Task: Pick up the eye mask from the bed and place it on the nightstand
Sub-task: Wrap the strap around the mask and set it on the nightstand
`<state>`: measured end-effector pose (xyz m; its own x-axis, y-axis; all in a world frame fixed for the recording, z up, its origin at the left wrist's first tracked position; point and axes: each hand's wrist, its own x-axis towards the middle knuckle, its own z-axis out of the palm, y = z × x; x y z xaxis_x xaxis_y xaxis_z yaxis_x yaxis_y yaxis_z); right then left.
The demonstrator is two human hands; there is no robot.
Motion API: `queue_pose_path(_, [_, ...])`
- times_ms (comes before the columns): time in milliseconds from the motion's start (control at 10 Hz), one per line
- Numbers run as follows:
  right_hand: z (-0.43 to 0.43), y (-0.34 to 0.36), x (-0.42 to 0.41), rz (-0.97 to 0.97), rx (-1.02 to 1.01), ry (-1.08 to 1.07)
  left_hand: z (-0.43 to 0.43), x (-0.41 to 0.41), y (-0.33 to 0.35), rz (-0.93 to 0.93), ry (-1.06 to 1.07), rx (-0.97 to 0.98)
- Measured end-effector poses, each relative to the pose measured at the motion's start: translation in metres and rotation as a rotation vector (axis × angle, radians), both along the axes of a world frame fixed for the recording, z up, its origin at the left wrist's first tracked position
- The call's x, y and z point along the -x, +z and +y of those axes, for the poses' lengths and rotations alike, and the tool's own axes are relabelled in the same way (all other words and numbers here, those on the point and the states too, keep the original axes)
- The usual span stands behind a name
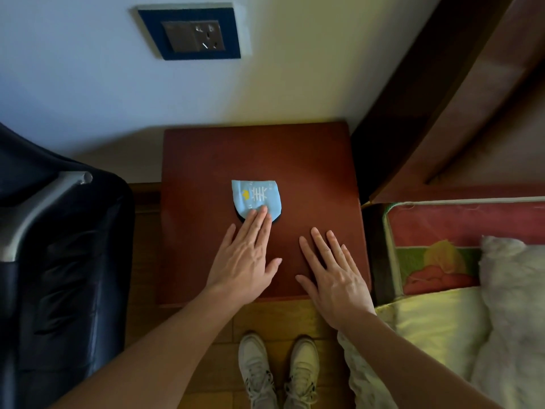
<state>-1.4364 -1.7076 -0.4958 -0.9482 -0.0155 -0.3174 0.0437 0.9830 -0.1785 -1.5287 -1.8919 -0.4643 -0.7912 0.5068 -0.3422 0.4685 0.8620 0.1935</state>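
Note:
A light blue eye mask (255, 196), folded, with white and yellow print and a dark underside, lies near the middle of the red-brown nightstand (309, 160). My left hand (244, 261) lies flat on the nightstand, fingers together, with its fingertips resting on the mask's near edge. My right hand (333, 270) is spread flat on the nightstand top to the right of the mask, apart from it and holding nothing. The bed (460, 261) is to the right.
A dark chair (59, 246) with a grey metal arm stands left of the nightstand. A wall socket (191, 33) sits above. The wooden headboard (472, 98), a white pillow (516, 284) and a yellow cover (436, 317) are at right. My white shoes (277, 373) stand on the wooden floor.

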Motion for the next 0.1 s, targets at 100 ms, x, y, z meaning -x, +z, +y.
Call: queue_pose_path(100, [0.0008,0.0248,0.0109,-0.085,0.049,0.008,-0.0004,0.0038,0.0237,-0.003,0.027,-0.04])
